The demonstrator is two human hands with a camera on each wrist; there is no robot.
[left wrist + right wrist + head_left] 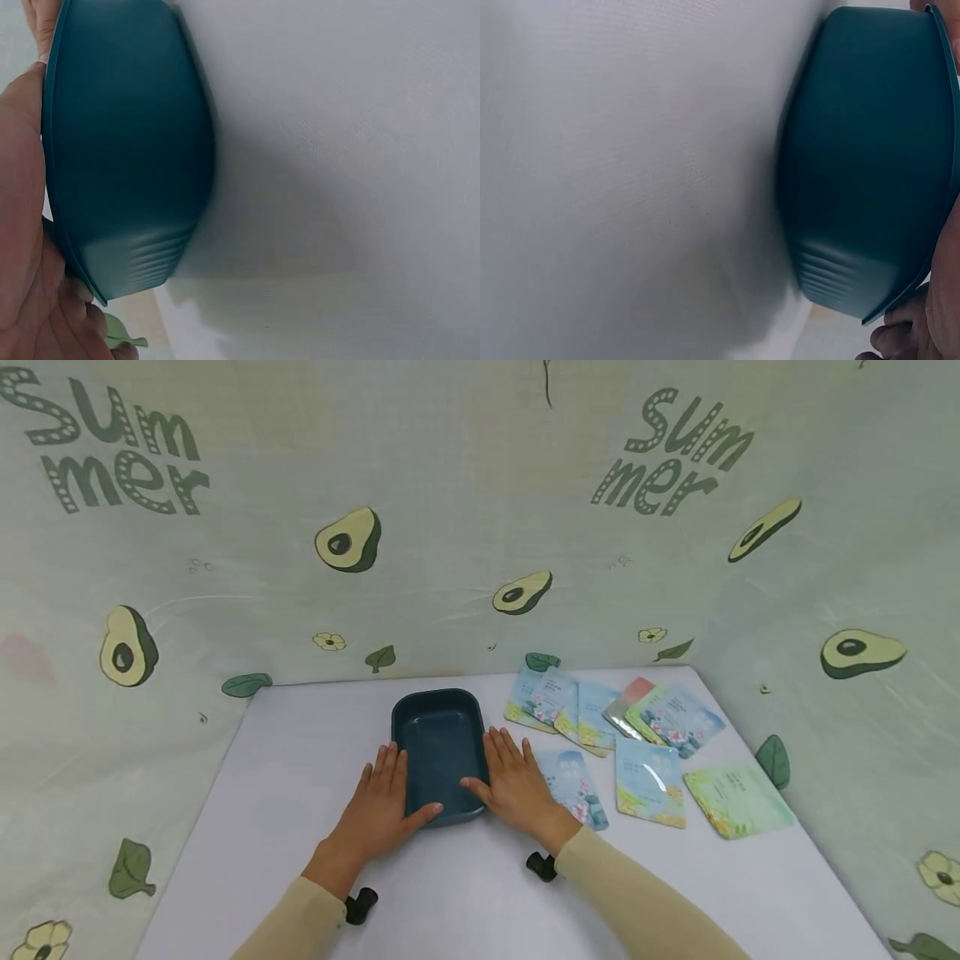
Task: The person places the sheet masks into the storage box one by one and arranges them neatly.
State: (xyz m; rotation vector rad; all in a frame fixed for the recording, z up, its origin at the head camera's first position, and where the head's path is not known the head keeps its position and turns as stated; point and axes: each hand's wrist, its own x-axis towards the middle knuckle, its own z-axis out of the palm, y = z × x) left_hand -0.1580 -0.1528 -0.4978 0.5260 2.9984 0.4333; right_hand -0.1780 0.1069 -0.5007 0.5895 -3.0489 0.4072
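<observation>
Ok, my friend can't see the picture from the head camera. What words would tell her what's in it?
Two hands, left hand and right hand, press flat against the sides of a dark teal tray on a white table. Pastel sachets lie scattered to the right, before an avocado-print backdrop.

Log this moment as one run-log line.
left hand: flat against tray's left side | right hand: flat against right side | blue tray: empty, on table | sachets: scattered right

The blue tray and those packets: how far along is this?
Barely begun. The blue tray sits empty on the table. In hand: the left hand and right hand flank its sides, thumbs at its near rim. Left: all the packets lie outside, to its right.
</observation>
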